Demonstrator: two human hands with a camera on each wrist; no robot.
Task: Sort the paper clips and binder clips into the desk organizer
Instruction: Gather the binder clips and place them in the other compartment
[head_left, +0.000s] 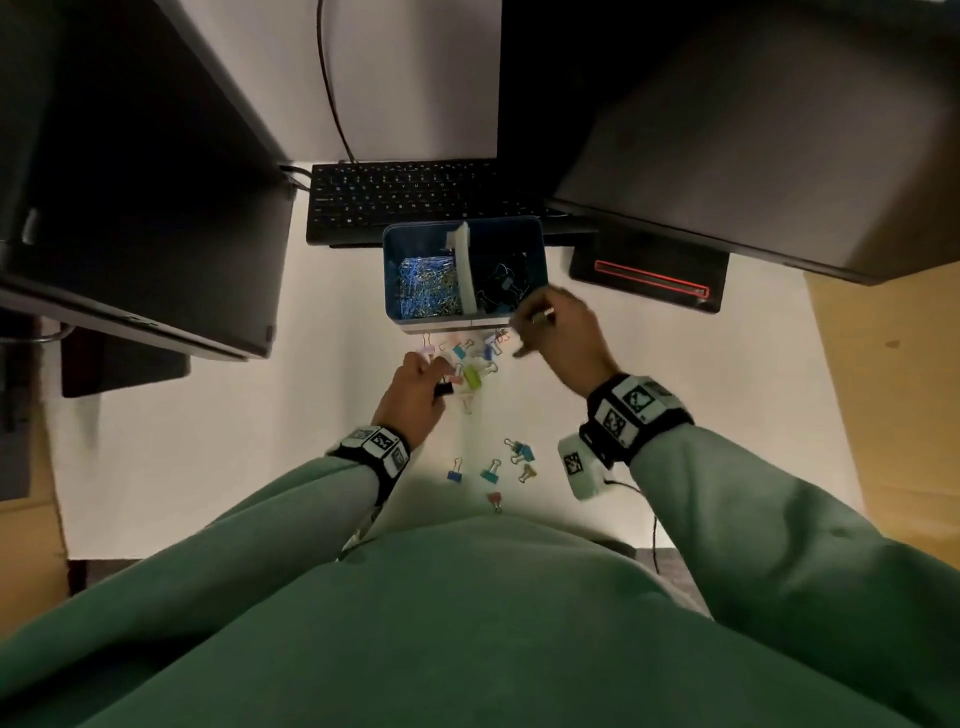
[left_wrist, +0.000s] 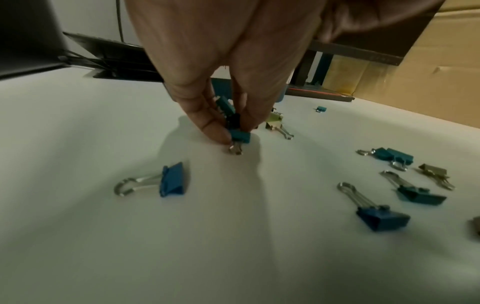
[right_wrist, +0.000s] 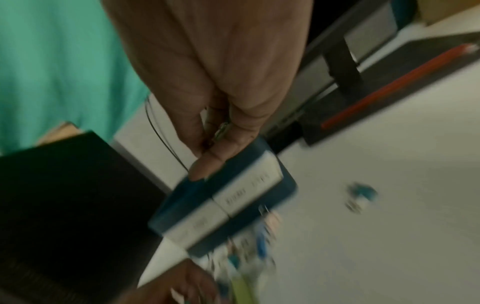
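Behind, keyboard (head_left: 402, 200), monitors (head_left: 140, 218), cable (head_left: 332, 88)

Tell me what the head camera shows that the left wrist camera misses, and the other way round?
Only the head view looks down into the blue organizer: paper clips fill its left compartment, dark binder clips its right, with the right hand at its near right corner. Only the left wrist view shows the fingertips pinching a teal binder clip, with a black one above it. Both show the left hand and loose clips on the white desk.
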